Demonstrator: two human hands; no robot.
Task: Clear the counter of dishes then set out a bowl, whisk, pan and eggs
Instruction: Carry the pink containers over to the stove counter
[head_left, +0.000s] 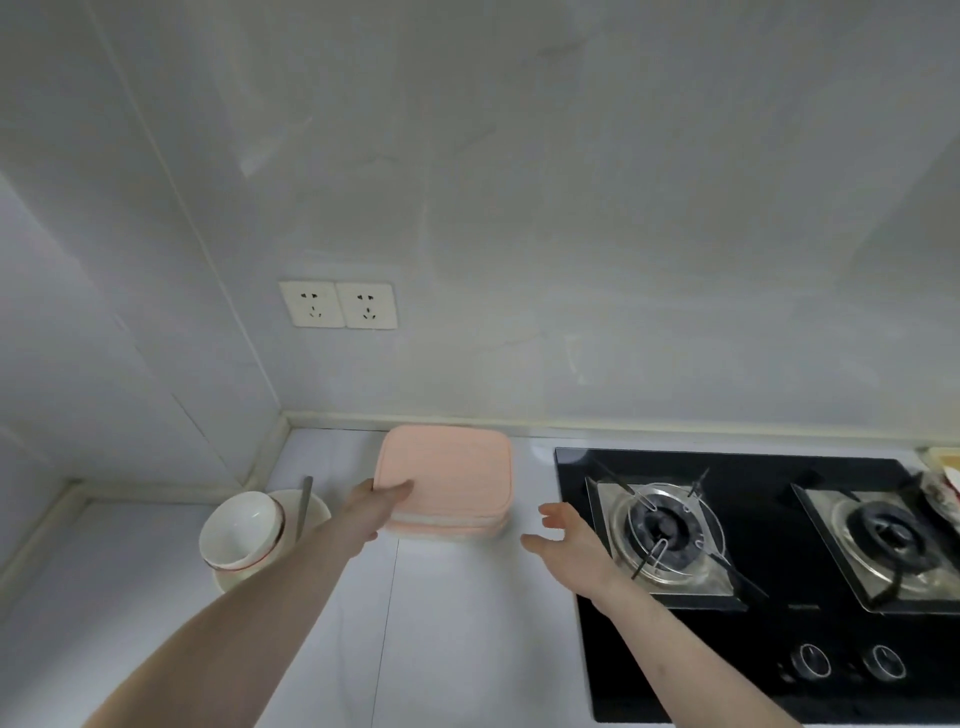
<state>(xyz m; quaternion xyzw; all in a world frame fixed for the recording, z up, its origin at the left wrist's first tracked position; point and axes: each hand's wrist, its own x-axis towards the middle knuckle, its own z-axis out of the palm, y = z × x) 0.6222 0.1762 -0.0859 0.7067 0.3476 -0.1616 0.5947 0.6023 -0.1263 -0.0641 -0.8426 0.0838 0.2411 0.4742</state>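
Stack of pink square plastic plates (447, 467) on white counter (457, 623) near back wall, left hand (375, 512) gripping its left edge, thumb on top, right hand (569, 540) open, fingers spread, just beside stack, not touching, white ceramic bowls (241, 530) tilted on plate to the left, black glass gas hob (753, 561) to the right.

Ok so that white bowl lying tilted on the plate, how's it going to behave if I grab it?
The bowl looks like glazed ceramic, so probably stiff, breakable and a bit slick. It leans on its side on the plate, so it may rock or roll when nudged. The utensil resting beside it could slide off if the plate shifts.
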